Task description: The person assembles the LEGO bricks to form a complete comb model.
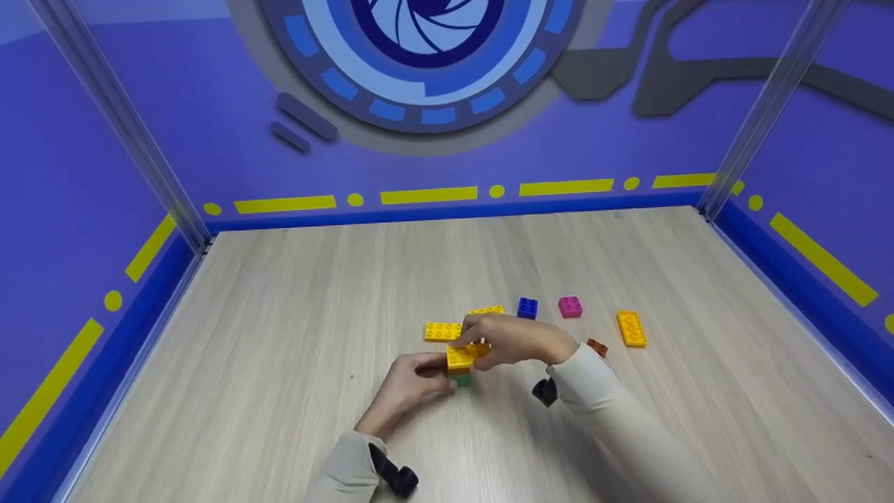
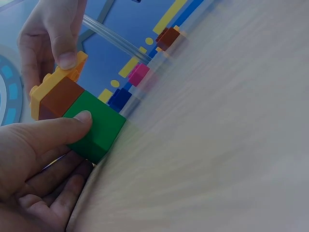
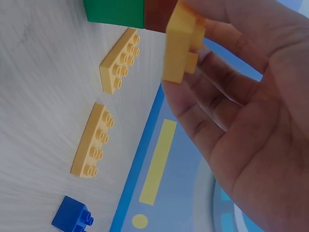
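A small stack stands on the table in front of me: a green block [image 2: 99,125] at the bottom, a brown brick [image 2: 63,96] on it, and a flat yellow brick [image 1: 461,358] on top. My left hand [image 1: 412,381] grips the green block, its thumb pressed on the near face and its fingers behind. From above, my right hand [image 1: 513,339] pinches the yellow brick between thumb and fingers. In the right wrist view one end of this yellow brick sticks out past the brown one, studs toward the palm.
Behind the stack lie two flat yellow bricks [image 3: 118,63], partly covered by my right hand in the head view. Farther right are a blue brick [image 1: 527,307], a pink brick [image 1: 570,307], a brown brick [image 1: 597,347] and another yellow brick [image 1: 631,329]. Blue-purple panels [image 1: 433,168] enclose the table.
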A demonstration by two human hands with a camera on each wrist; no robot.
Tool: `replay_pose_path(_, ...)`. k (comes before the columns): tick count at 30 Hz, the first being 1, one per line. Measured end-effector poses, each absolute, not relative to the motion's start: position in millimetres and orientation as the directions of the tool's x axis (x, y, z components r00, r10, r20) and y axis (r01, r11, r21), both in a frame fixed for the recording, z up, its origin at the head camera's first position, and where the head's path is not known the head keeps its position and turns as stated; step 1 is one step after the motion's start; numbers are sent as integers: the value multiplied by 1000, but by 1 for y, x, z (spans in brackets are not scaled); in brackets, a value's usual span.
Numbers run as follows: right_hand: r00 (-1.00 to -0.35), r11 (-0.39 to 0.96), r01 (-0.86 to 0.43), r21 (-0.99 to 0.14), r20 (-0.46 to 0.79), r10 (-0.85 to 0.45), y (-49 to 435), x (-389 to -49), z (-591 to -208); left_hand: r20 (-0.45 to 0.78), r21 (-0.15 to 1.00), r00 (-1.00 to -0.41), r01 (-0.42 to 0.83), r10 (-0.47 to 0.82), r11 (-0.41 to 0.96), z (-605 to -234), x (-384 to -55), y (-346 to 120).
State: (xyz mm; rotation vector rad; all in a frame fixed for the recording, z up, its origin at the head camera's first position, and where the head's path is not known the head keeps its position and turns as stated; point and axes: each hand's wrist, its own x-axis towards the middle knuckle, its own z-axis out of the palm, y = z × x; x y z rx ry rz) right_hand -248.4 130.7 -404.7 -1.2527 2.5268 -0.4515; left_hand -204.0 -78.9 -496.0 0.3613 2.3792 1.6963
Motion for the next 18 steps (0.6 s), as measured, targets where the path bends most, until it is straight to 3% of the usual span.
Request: replay_pose_path(18,-592,588,-715,-378,-119,-797,130,-245,-402,-16,941,-945,97,328,325,-502,-209,-81)
